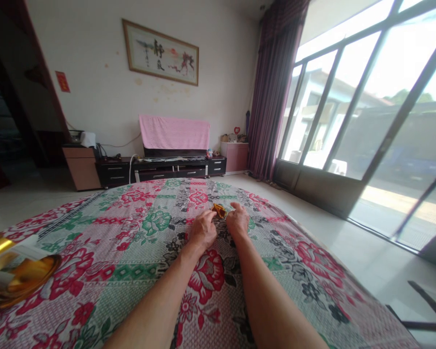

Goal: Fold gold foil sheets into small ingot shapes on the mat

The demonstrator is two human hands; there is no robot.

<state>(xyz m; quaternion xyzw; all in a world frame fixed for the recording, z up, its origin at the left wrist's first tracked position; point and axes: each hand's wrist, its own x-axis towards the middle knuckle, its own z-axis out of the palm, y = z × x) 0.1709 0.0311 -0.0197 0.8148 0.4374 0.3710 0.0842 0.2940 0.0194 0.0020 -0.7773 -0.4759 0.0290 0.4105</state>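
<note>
A small piece of shiny gold foil (pixel 219 210), folded or crumpled, is between my two hands just above the patterned tablecloth (pixel 131 245). My left hand (pixel 204 227) pinches its left side with thumb and forefinger. On the other side my right hand (pixel 238 220) has its fingers curled in at the foil's right edge, the index finger partly raised. Both forearms reach forward over the cloth. The exact folds of the foil are too small to make out.
Shiny gold sheets (pixel 32 274) lie in a stack at the left edge of the cloth, with a pale strip across them. Beyond stands a low black cabinet (pixel 156 169) with a pink cloth (pixel 175 132) draped above. Glass doors (pixel 334 111) line the right.
</note>
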